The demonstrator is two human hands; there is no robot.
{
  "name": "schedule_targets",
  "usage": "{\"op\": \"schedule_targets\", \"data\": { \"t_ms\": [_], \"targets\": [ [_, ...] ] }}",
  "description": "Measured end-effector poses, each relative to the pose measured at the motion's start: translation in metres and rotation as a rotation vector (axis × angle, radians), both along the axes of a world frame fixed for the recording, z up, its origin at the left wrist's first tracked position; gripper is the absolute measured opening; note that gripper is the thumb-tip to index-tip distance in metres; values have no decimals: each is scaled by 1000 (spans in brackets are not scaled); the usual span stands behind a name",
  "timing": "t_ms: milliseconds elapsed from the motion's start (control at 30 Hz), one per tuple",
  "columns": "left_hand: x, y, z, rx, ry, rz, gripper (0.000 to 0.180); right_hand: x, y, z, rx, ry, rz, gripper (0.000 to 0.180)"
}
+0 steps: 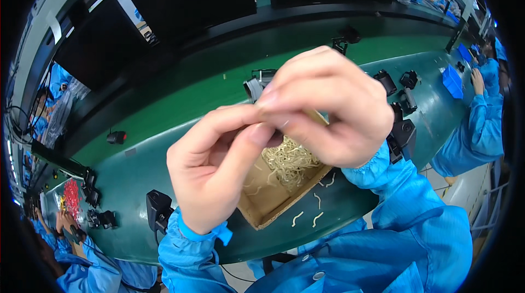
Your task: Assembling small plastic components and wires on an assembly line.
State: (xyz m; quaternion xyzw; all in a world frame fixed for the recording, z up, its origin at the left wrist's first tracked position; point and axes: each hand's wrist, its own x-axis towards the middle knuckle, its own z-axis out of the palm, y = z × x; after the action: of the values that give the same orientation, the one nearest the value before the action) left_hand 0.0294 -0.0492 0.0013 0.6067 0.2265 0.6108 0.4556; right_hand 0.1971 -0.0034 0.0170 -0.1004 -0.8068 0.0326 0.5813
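Raised over a cardboard box, my left hand point(210, 164) and my right hand point(339, 110) meet fingertip to fingertip. Both are closed in a pinch, thumb against forefinger; what they hold, if anything, is hidden or too small to name. The open cardboard box point(257, 216) stands beneath them, partly covered by the hands. A heap of pale, wavy little strips point(292, 164) fills part of it. Several more loose strips point(318, 219) lie on the green table by the box's near side. Behind the fingers shows a black device with a grey round part point(253, 89).
Black devices stand on the green table point(131, 183): one point(158, 211) left of my wrist, several point(404, 134) to the right. Blue trays point(453, 81) sit at the far right beside a co-worker's hand point(477, 81). At far left, another person's hands point(66, 222) are near red pieces point(71, 197).
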Motion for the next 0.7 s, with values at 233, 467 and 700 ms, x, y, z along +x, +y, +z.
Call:
{"op": "schedule_targets", "data": {
  "t_ms": [233, 467, 700],
  "targets": [
    [-8, -3, 12, -197, -263, -210, 20, 2, 4, 8, 140, -72, 9, 27],
    [-3, -5, 5, 2, -63, 42, 13, 1, -3, 8, 19, -48, -11, 28],
    [-9, -6, 4, 214, 225, 232, 14, 3, -6, 7, -205, -70, 134, 17]
  ]
}}
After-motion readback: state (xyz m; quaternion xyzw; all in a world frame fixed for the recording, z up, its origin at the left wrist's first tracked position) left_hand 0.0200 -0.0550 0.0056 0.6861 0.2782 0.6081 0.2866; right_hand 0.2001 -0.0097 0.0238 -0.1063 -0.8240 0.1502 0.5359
